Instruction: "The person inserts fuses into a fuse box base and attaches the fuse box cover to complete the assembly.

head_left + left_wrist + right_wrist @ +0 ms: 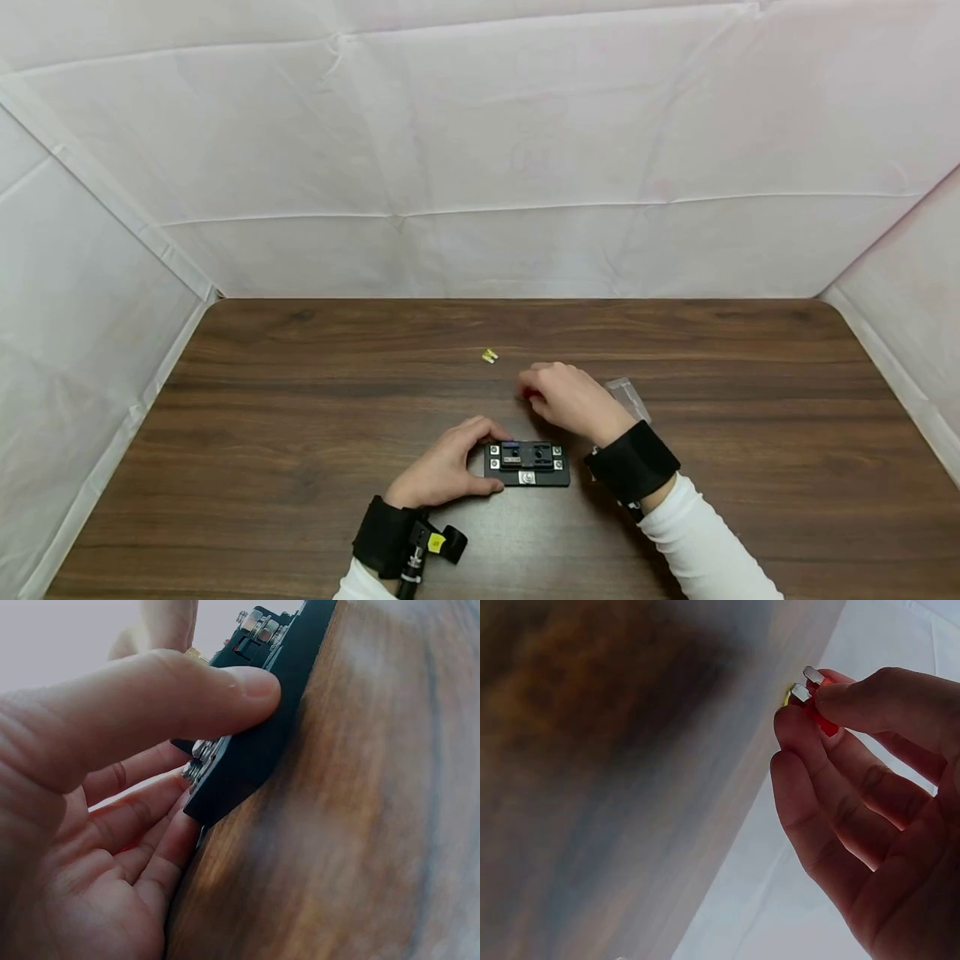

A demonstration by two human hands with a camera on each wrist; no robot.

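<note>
Your left hand (444, 472) grips the black fuse block (527, 464) at its left end, thumb and fingers curled round it as it lies flat on the wooden table (300, 400). Your right hand (573, 402) pinches a red blade fuse (819, 712) just behind the block; a yellow fuse (490, 356) lies farther back.

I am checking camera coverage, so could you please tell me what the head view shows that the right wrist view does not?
Only the head view shows the left hand holding the black fuse block, and the clear plastic piece. Only the right wrist view shows the red fuse's metal blades, pinched between fingertips. Both show the right hand, the table and the small yellow fuse.
</note>
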